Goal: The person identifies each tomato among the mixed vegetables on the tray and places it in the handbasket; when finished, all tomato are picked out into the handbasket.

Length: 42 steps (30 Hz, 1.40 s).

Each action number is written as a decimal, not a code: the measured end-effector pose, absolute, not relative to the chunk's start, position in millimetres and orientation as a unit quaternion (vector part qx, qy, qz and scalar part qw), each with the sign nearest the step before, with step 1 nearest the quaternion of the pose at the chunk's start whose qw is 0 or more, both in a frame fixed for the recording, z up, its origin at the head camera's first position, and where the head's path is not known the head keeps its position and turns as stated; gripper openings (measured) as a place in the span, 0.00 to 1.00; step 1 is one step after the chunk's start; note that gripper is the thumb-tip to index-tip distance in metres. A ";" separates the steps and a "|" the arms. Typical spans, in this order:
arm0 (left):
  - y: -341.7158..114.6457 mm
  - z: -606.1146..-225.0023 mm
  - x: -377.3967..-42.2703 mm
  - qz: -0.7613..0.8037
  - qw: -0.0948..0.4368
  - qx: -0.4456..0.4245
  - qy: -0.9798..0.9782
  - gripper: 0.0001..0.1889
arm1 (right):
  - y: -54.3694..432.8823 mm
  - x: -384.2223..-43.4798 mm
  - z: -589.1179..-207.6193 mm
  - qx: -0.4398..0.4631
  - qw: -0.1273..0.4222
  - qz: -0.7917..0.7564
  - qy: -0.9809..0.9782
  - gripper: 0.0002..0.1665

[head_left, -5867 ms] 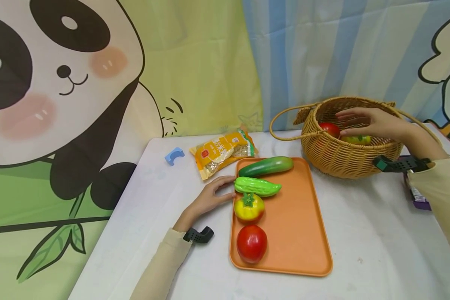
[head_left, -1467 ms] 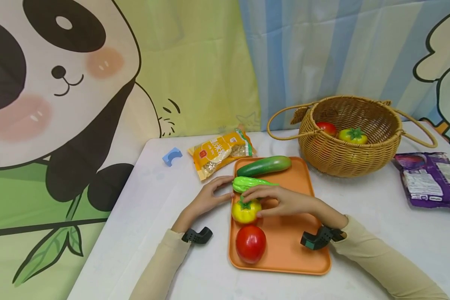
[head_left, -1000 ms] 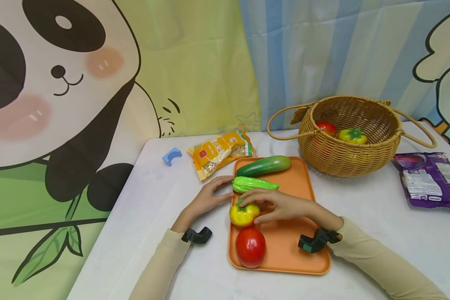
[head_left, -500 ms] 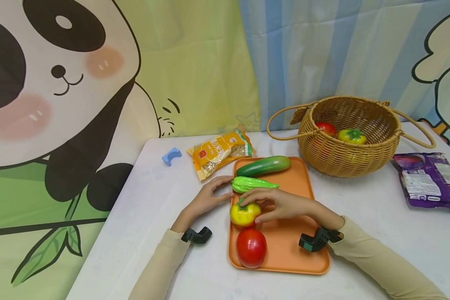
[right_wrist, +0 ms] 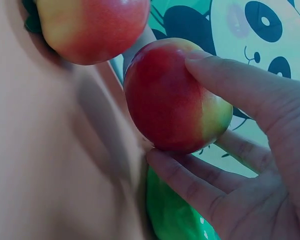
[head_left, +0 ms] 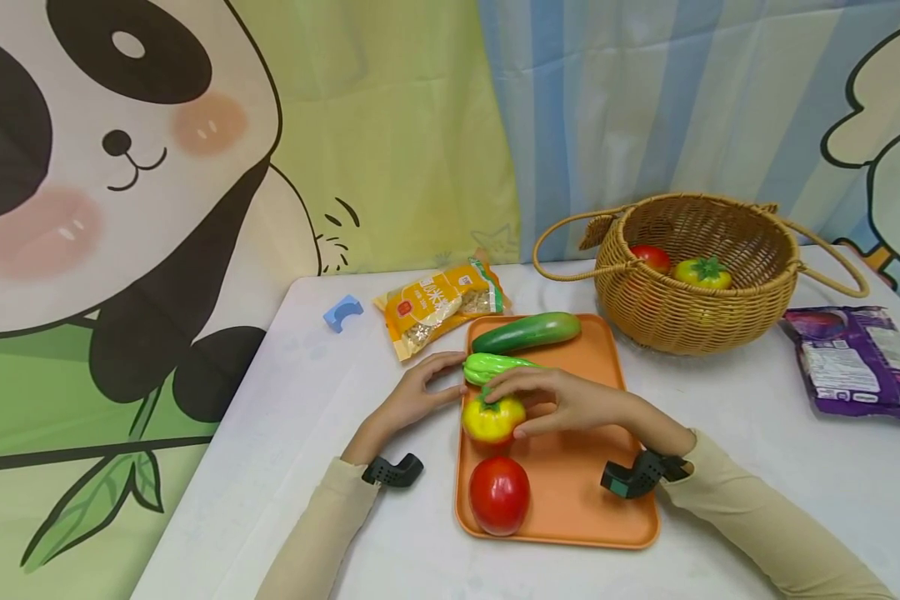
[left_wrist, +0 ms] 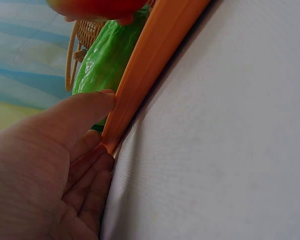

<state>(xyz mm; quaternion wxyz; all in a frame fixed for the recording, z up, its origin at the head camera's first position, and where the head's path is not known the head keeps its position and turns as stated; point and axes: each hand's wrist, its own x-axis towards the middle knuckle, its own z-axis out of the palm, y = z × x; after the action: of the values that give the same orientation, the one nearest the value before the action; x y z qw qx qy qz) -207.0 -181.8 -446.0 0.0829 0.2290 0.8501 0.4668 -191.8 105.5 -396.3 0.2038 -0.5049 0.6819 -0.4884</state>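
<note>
In the head view my right hand holds a yellow-and-red tomato with a green leafy top, over the left side of an orange tray. The right wrist view shows thumb and fingers on either side of this tomato, which looks raised off the tray. A red tomato lies in front of it, its stem end down. Behind it are a light green, ridged bitter melon, partly covered by my right hand, and a dark green cucumber. My left hand touches the tray's left rim, its thumb against the edge.
A wicker basket with a red tomato and a yellow one stands at the back right. Right of it lies a purple packet. Behind the tray are a yellow grain bag and a small blue arch block.
My right hand has come from the basket to the tray and taken hold of the yellow-and-red tomato. That tomato moved forward, then slightly back again. My left hand stays put.
</note>
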 end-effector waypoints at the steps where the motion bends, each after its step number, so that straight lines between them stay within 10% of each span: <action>1: -181.8 -446.0 -207.0 0.467 0.083 0.230 0.850 0.27 | 106.2 -192.1 -395.4 -0.503 0.202 -0.488 0.684 0.26; 42: -172.5 -414.2 -188.0 0.480 0.084 0.224 0.844 0.27 | 156.3 -211.2 -359.1 -0.474 0.071 -0.519 0.708 0.30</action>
<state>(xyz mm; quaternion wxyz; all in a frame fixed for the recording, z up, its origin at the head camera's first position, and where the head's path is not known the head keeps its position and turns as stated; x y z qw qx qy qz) -188.0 -172.5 -414.2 0.0842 0.2236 0.8442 0.4798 -211.2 156.3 -359.1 0.0710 -0.4737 0.7077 -0.5193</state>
